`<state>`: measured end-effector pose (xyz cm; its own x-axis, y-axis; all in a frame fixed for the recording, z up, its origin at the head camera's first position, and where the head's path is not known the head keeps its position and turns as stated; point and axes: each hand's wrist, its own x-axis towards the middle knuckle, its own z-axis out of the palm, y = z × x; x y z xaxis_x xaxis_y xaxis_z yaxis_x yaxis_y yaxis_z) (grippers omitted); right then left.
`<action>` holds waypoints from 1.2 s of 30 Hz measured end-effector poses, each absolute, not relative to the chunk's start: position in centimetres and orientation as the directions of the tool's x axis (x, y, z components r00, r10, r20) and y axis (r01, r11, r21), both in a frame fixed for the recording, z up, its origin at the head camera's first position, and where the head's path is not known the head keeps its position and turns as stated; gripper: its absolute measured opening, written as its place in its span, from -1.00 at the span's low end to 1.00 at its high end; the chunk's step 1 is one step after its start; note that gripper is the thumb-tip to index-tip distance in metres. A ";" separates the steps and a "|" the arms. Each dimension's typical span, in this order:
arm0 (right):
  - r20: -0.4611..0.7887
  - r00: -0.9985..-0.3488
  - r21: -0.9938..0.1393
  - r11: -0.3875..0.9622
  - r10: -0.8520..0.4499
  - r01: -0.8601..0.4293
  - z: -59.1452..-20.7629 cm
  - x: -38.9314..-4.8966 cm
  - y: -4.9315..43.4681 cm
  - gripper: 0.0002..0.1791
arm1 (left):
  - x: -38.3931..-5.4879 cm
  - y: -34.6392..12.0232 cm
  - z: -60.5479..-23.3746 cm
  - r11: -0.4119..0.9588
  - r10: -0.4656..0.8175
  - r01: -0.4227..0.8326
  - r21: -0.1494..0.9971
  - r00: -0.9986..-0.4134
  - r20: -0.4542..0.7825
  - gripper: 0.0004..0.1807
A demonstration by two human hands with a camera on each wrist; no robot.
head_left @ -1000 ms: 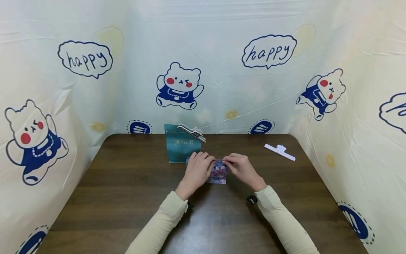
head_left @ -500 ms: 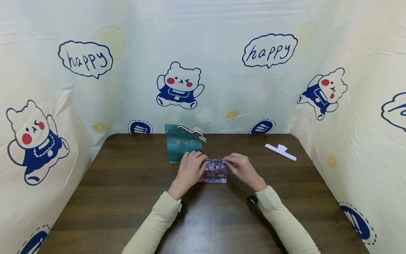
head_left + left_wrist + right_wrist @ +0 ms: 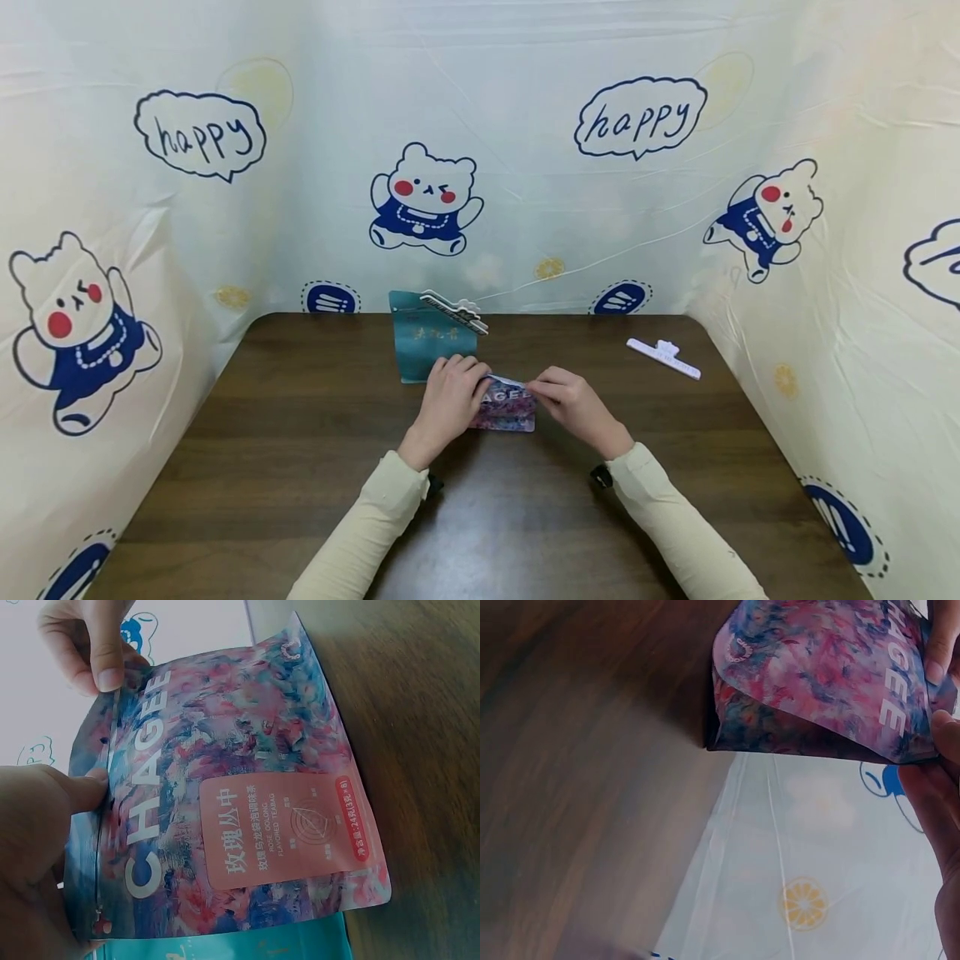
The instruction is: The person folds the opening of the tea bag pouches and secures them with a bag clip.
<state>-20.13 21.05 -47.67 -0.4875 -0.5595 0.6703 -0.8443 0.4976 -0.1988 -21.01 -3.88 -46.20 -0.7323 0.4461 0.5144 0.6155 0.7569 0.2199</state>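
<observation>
A tea bag pouch (image 3: 504,410) with a pink, blue and purple painted pattern and white CHAGEE lettering stands upright on the table. My left hand (image 3: 452,400) grips its top edge on the left, thumb (image 3: 91,787) pressed along the zip seal (image 3: 112,742). At the top right corner, my right hand (image 3: 576,407) pinches the same edge between thumb and fingers. The right wrist view shows the pouch's side gusset (image 3: 780,731) spread at the base. Most of the left hand's fingers are hidden behind the pouch.
Just behind the left hand stands a teal pouch (image 3: 420,346) with a sealing clip (image 3: 455,315) slanted across its top. A white sealing clip (image 3: 663,359) lies at the back right of the wooden table (image 3: 300,467). Patterned cloth (image 3: 525,208) hangs around the table.
My left hand has slid left along the pouch's top edge, uncovering more lettering. The right hand has dipped slightly, and the top edge now slopes down towards it.
</observation>
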 end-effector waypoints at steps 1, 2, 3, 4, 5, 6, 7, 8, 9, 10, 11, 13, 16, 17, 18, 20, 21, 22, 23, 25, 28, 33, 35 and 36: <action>0.668 -0.477 -0.182 0.497 -0.571 -0.849 -47.7 -20.1 21.0 -0.65 | -21.0 -3.9 -46.2 0.756 0.444 0.614 0.227 -0.736 0.510 -0.87; 0.668 -0.469 -0.168 0.497 -0.578 -0.851 -47.7 -20.1 21.0 -0.65 | -21.0 -3.9 -46.2 0.756 0.444 0.613 0.231 -0.738 0.508 -0.87; 0.667 -0.462 -0.155 0.498 -0.585 -0.853 -47.7 -20.0 21.0 -0.65 | -21.0 -3.9 -46.1 0.755 0.443 0.612 0.234 -0.740 0.506 -0.87; 0.665 -0.459 -0.149 0.498 -0.589 -0.855 -47.7 -20.0 20.9 -0.66 | -21.0 -3.9 -46.1 0.754 0.443 0.612 0.238 -0.742 0.503 -0.87; 0.664 -0.456 -0.144 0.498 -0.593 -0.855 -47.7 -20.0 20.9 -0.66 | -21.0 -3.9 -46.1 0.754 0.443 0.611 0.241 -0.743 0.502 -0.87; 0.663 -0.455 -0.145 0.494 -0.595 -0.857 -47.7 -19.9 20.8 -0.67 | -21.0 -3.9 -46.1 0.753 0.443 0.611 0.243 -0.744 0.500 -0.87; 0.662 -0.455 -0.149 0.490 -0.595 -0.859 -47.7 -19.9 20.8 -0.68 | -21.0 -4.0 -46.1 0.752 0.445 0.613 0.244 -0.744 0.498 -0.87; 0.662 -0.459 -0.157 0.489 -0.593 -0.858 -47.7 -19.8 20.7 -0.69 | -21.0 -4.0 -46.1 0.751 0.447 0.614 0.244 -0.744 0.497 -0.87; 0.661 -0.465 -0.168 0.488 -0.589 -0.857 -47.7 -19.8 20.7 -0.71 | -20.9 -4.0 -46.1 0.750 0.447 0.614 0.245 -0.744 0.497 -0.87; 0.658 -0.475 -0.182 0.489 -0.584 -0.853 -47.8 -19.8 20.7 -0.72 | -20.9 -4.0 -46.1 0.750 0.447 0.614 0.246 -0.744 0.497 -0.87; 0.657 -0.486 -0.198 0.490 -0.577 -0.849 -48.0 -19.8 20.7 -0.73 | -21.0 -4.0 -46.1 0.750 0.446 0.614 0.245 -0.744 0.498 -0.87; 0.656 -0.508 -0.231 0.492 -0.559 -0.839 -48.2 -19.8 20.6 -0.76 | -21.0 -4.0 -46.2 0.750 0.444 0.615 0.242 -0.740 0.504 -0.86; 0.650 -0.551 -0.291 0.499 -0.523 -0.816 -48.4 -19.9 20.5 -0.79 | -21.1 -4.0 -46.3 0.754 0.442 0.615 0.230 -0.734 0.515 -0.87; 0.648 -0.567 -0.313 0.500 -0.508 -0.807 -48.4 -19.9 20.4 -0.81 | -21.1 -4.0 -46.3 0.756 0.443 0.616 0.223 -0.732 0.518 -0.87; 0.645 -0.585 -0.337 0.504 -0.493 -0.796 -48.3 -19.8 20.3 -0.81 | -21.1 -4.0 -46.3 0.757 0.444 0.616 0.218 -0.730 0.520 -0.87; 0.634 -0.621 -0.385 0.509 -0.461 -0.770 -48.2 -19.9 20.1 -0.83 | -21.1 -4.0 -46.3 0.759 0.449 0.617 0.208 -0.728 0.518 -0.88; 0.626 -0.638 -0.407 0.510 -0.447 -0.757 -48.1 -19.9 20.0 -0.84 | -21.1 -4.0 -46.3 0.760 0.453 0.617 0.203 -0.728 0.515 -0.87; 0.617 -0.656 -0.434 0.508 -0.434 -0.744 -48.0 -20.0 19.9 -0.85 | -21.1 -4.0 -46.3 0.761 0.456 0.618 0.199 -0.727 0.513 -0.87; 0.609 -0.671 -0.456 0.506 -0.423 -0.732 -47.9 -20.1 19.8 -0.85 | -21.1 -4.0 -46.2 0.760 0.459 0.619 0.196 -0.726 0.512 -0.87; 0.585 -0.702 -0.491 0.511 -0.406 -0.706 -47.8 -20.3 19.6 -0.84 | -21.1 -4.0 -46.2 0.761 0.466 0.621 0.187 -0.724 0.509 -0.86; 0.536 -0.744 -0.513 0.547 -0.398 -0.662 -47.5 -20.6 19.3 -0.79 | -21.1 -3.9 -46.2 0.759 0.471 0.625 0.182 -0.720 0.509 -0.86; 0.458 -0.779 -0.473 0.625 -0.427 -0.621 -47.2 -21.0 18.9 -0.80 | -21.1 -4.0 -46.3 0.747 0.481 0.641 0.180 -0.706 0.519 -0.85; 0.448 -0.778 -0.459 0.634 -0.440 -0.622 -47.2 -21.2 18.8 -0.84 | -21.0 -4.0 -46.4 0.743 0.484 0.645 0.177 -0.701 0.524 -0.82; 0.450 -0.775 -0.451 0.635 -0.444 -0.627 -47.2 -21.2 18.8 -0.86 | -21.0 -4.0 -46.4 0.743 0.484 0.646 0.175 -0.699 0.526 -0.81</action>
